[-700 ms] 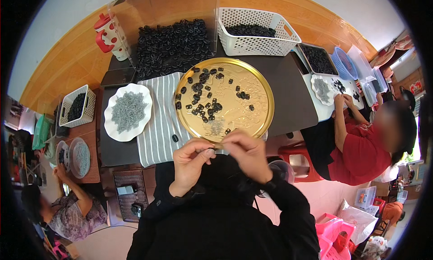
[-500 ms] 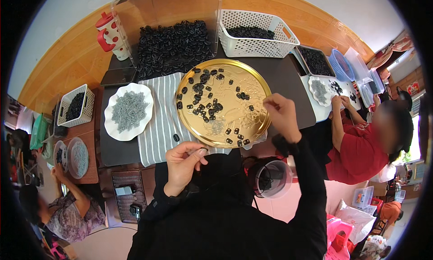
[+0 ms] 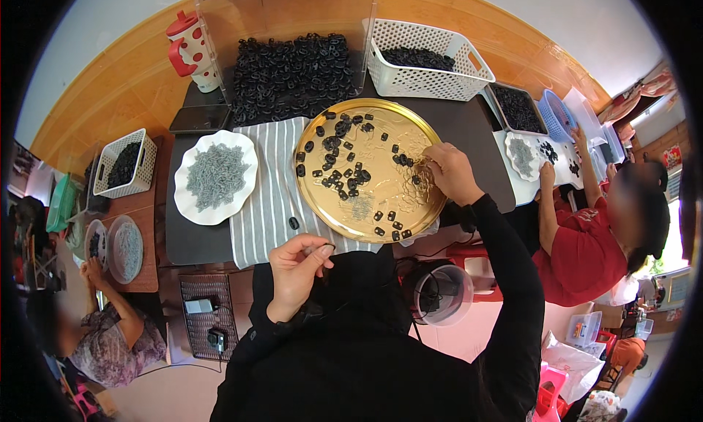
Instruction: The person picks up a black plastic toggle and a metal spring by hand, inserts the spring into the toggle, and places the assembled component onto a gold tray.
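Note:
Near the front edge of the table, my left hand [image 3: 299, 274] is closed in a pinch on a small black plastic piece [image 3: 331, 246], mostly hidden by the fingertips. My right hand [image 3: 452, 174] reaches over the right side of a round gold tray [image 3: 399, 202]. Its fingers are pressed together close to a few black pieces; whatever they hold is too small to tell. Black plastic pieces [image 3: 338, 126] lie scattered on the tray, with a small pile of tiny silvery parts [image 3: 360, 206]. One black oval piece [image 3: 294, 223] rests on the striped cloth [image 3: 267, 239] left of the tray.
A white scalloped plate [image 3: 192, 209] of grey parts stands at left. Behind are a clear bin [image 3: 293, 12] and a white basket [image 3: 432, 83] of black pieces, a phone [image 3: 199, 119] and a spotted tumbler [image 3: 198, 52]. Co-workers sit at left [image 3: 121, 341] and right [image 3: 586, 253].
My right hand has moved a little forward and inward over the tray, fingers lowered toward the pieces. My left hand keeps its pinch. The right co-worker has stretched one arm toward the blue basket.

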Demonstrator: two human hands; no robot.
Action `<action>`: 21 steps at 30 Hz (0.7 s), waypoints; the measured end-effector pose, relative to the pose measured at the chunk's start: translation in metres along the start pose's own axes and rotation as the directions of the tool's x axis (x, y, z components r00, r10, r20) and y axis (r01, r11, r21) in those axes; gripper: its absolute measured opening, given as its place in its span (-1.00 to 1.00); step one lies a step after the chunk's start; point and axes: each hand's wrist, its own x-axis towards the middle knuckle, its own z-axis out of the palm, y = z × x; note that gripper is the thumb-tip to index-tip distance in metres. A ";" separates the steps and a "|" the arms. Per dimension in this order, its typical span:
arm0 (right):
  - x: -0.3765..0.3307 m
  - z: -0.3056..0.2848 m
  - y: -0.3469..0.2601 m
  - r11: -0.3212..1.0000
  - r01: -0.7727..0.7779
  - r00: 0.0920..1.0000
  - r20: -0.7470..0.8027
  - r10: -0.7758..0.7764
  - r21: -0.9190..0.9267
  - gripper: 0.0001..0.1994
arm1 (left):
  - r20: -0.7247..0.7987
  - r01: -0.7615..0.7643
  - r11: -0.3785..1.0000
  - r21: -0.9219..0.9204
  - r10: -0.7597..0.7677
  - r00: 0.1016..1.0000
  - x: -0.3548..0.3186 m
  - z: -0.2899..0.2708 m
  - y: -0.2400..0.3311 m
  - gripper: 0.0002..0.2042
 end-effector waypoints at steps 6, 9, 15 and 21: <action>0.003 0.002 0.003 0.997 0.062 0.995 0.078 -0.058 -0.053 -0.85 | 0.022 0.010 1.000 0.021 -0.011 1.000 0.001 0.004 -0.001 -0.92; 0.005 0.002 -0.005 0.990 0.085 0.994 0.082 -0.076 -0.113 -0.89 | 0.022 0.011 1.000 -0.009 -0.010 1.000 0.001 0.003 -0.002 -0.91; -0.005 0.001 -0.010 0.997 -0.058 0.992 0.112 0.053 0.044 -0.89 | 0.019 0.024 1.000 0.012 -0.025 1.000 -0.002 0.003 -0.002 -0.91; -0.013 -0.011 -0.028 0.914 -0.274 0.956 0.187 0.225 0.301 -0.92 | 0.045 0.028 0.999 0.027 -0.029 0.999 -0.002 0.003 -0.003 -0.91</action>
